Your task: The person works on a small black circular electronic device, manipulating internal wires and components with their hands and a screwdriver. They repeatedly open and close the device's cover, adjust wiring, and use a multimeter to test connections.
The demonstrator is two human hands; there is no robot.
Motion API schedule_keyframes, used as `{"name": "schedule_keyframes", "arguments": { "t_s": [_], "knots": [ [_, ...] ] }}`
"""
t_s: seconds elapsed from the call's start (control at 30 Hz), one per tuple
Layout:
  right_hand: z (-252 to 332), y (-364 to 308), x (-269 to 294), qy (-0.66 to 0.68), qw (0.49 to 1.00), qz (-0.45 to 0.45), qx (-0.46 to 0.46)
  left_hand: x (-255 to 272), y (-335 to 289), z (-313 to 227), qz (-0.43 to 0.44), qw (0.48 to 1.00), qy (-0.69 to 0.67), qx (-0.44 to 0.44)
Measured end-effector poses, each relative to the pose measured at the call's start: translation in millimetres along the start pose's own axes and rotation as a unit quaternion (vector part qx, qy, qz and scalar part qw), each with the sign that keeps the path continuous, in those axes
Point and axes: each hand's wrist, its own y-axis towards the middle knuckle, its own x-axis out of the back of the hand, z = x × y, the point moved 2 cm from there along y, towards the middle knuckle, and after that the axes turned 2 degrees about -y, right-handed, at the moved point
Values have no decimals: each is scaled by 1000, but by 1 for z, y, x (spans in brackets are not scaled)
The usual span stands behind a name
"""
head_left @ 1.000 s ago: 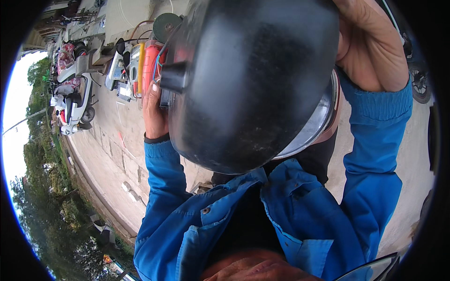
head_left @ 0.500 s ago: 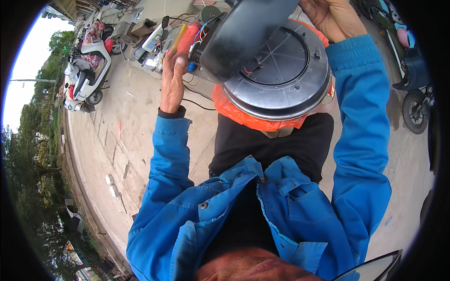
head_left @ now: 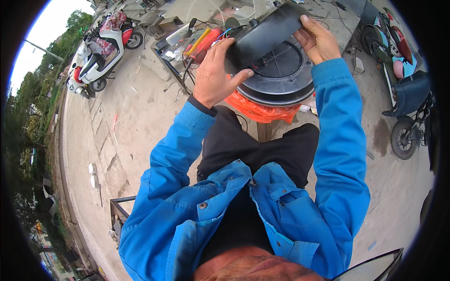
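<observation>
A black curved plastic cover (head_left: pixel 268 36) is held up on edge, tilted over a round black plastic base (head_left: pixel 269 89). My left hand (head_left: pixel 216 78) is closed on the cover's left end, with the thumb at its lower edge and the fingers at its upper left. At the right end, my right hand (head_left: pixel 320 43) grips the cover between thumb and fingers. The base shows a ribbed disc inside a dark ring, partly hidden by the cover. Beneath it lies an orange plastic bag (head_left: pixel 260 111). Thin coloured wires (head_left: pixel 228 33) show behind the cover's left end.
A metal-framed stand to the left carries a red power tool (head_left: pixel 207 46), a yellow-handled tool (head_left: pixel 197 41) and loose parts. A white scooter (head_left: pixel 101 61) stands far left; another scooter (head_left: pixel 405 100) stands right. White blocks (head_left: pixel 93 174) lie on the concrete ground.
My left hand has moved right from beside the red tool and taken hold of the cover's left end. The cover has turned and no longer hangs as far over the left of the base.
</observation>
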Motion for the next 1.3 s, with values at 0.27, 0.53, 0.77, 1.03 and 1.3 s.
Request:
{"name": "schedule_keyframes", "arguments": {
  "t_s": [0.27,0.53,0.77,1.03,1.3],
  "knots": [
    [2,-8,-1,-7,1000,-20,-8,0,20,-14,-33,995,28,-87],
    [0,-34,17,-34,998,-41,-20,-10,28,-10,-53,994,14,-95],
    [0,-50,30,-63,997,1,-45,-21,29,-2,-79,990,19,-116],
    [5,-58,43,-182,983,-19,26,-37,29,14,-114,990,-36,-80],
    [-16,-103,51,-561,784,-129,231,-44,22,10,-119,990,-58,-55]
  ]
}}
